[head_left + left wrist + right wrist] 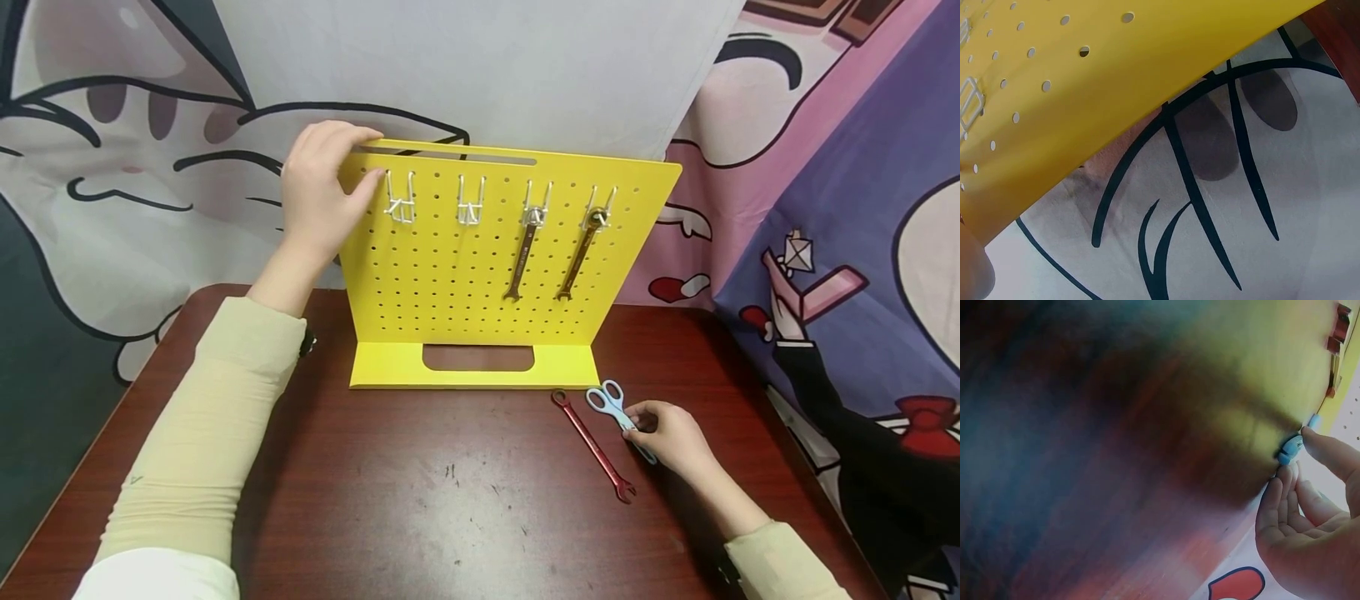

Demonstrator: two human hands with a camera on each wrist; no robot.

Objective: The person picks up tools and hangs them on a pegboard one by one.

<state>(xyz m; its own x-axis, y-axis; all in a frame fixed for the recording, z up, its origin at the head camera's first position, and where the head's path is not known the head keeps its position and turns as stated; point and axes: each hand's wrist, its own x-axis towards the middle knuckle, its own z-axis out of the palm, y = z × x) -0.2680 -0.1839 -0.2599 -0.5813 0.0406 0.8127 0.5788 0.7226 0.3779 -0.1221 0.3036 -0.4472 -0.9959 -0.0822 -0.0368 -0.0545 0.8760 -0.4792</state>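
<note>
A yellow pegboard stands upright on the table. At its upper left corner my left hand grips the edge, thumb on the front face and fingers over the top; only one digit shows in the left wrist view. Low on the right, my right hand pinches light blue scissors between thumb and fingers, their handles pointing toward the board. In the right wrist view the scissors sit at the fingertips, mostly hidden. Left of them a red wrench lies slanted on the table.
Two wrenches, one beside another, hang from the two right-hand hooks. The left hook and its neighbour carry nothing. The board's foot rests on the dark red table. Printed cloth hangs behind.
</note>
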